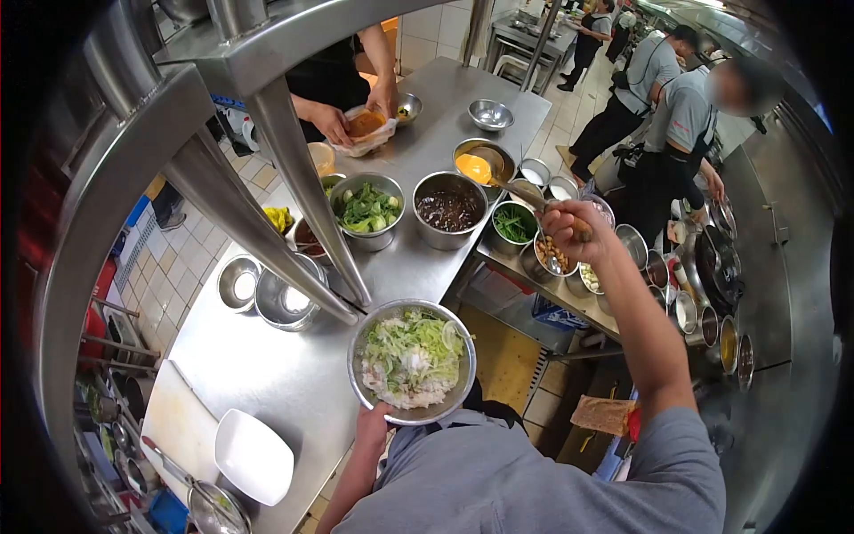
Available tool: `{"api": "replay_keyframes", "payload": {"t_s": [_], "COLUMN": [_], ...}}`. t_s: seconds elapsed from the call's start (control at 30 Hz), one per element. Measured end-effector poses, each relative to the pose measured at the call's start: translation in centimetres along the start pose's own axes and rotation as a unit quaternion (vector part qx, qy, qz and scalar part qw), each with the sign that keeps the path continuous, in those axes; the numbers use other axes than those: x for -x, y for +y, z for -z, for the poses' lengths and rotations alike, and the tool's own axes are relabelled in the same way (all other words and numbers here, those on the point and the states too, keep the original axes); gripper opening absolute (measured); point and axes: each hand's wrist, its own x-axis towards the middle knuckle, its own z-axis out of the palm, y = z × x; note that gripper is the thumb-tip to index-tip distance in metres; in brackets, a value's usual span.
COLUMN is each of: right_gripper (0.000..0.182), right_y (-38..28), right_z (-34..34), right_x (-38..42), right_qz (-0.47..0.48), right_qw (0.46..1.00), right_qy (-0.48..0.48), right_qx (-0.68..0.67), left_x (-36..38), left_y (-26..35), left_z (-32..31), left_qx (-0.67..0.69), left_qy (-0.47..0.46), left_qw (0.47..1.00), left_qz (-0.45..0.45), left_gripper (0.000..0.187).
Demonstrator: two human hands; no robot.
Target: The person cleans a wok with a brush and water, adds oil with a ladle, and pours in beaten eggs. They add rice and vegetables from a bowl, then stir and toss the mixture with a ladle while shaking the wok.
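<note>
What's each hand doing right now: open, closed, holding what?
Left hand: holding the metal bowl of rice and greens.
Right hand: closed around the wooden-handled ladle.

- Bright, whitish light overall; a ceiling light (709, 4) glows at upper right.
- Broad glare whitens the desk (209, 343); streaky highlights run down a steel post (311, 187).
- Lower left falls dim.
- Fisheye distortion bends the metal frame (60, 267); corners go black.
- Bowl (358, 374) reasonably sharp; one co-worker's (687, 111) head is blurred.
</note>
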Motion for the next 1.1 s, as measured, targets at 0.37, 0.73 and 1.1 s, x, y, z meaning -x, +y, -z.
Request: {"api": "replay_keyframes", "payload": {"t_s": [0.37, 0.73, 1.1], "right_gripper": [0.028, 0.033, 0.031], "right_y": [5.0, 4.9, 6.2], "right_z": [1.6, -0.8, -1.0], "right_x": [1.6, 3.8, 3.8], "right_qz": [0.066, 0.071, 0.096], "right_qw": [0.975, 0.954, 0.949], "right_qy": [-0.115, -0.226, -0.216], "right_qx": [-0.179, -0.185, -0.207], "left_x": [-0.4, -0.9, 0.1], "left_y": [1.0, 2.4, 5.6], "left_z": [-0.5, -1.5, -4.1], "left_qx": [0.011, -0.013, -0.028], "left_qy": [-0.025, -0.054, -0.076], "left_qw": [1.0, 0.998, 0.997], "left_qz": [-0.011, -0.009, -0.01], "left_gripper": [0.048, 0.049, 0.048]}}
